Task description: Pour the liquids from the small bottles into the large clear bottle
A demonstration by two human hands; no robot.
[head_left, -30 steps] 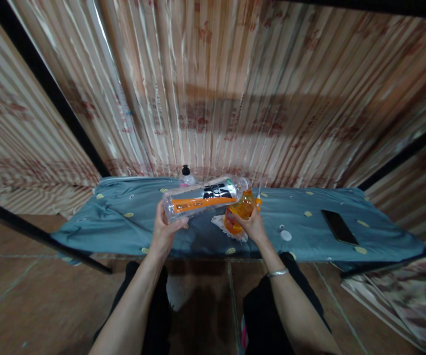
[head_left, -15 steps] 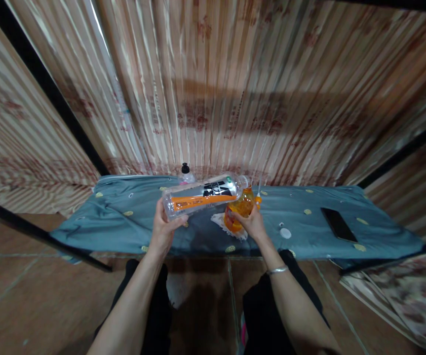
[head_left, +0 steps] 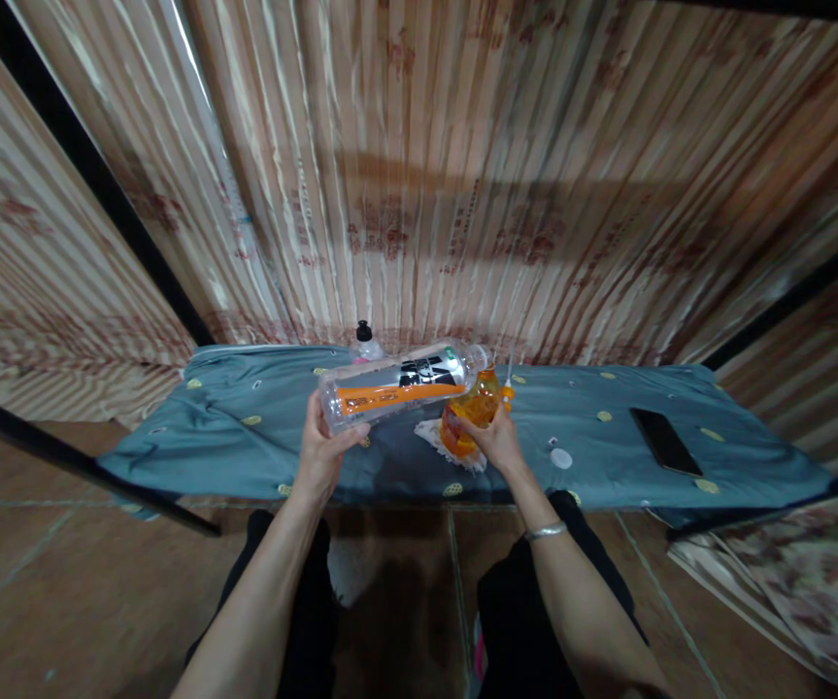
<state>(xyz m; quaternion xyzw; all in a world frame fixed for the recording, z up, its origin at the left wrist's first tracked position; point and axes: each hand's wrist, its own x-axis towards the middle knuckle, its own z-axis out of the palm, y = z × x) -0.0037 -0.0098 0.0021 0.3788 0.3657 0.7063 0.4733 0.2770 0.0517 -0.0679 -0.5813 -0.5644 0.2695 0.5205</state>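
My left hand (head_left: pixel 322 449) grips the base end of a clear plastic bottle (head_left: pixel 389 388) with an orange and black label. The bottle lies tilted almost level, its neck over the top of an orange translucent bottle (head_left: pixel 478 400). Whether the two mouths touch, I cannot tell. Around the orange bottle's body my right hand (head_left: pixel 495 437) is closed. Under that bottle is a crumpled white tissue (head_left: pixel 429 434). An orange nozzle piece (head_left: pixel 508 393) with a thin tube shows just right of the orange bottle.
A small bottle with a black cap (head_left: pixel 364 335) stands behind the clear bottle. To the right lie a white round cap (head_left: pixel 561 458) and a black phone (head_left: pixel 664 442) on the blue-green cloth (head_left: pixel 192 437). Black poles (head_left: pixel 98 184) and striped curtains (head_left: pixel 404 175) surround the surface.
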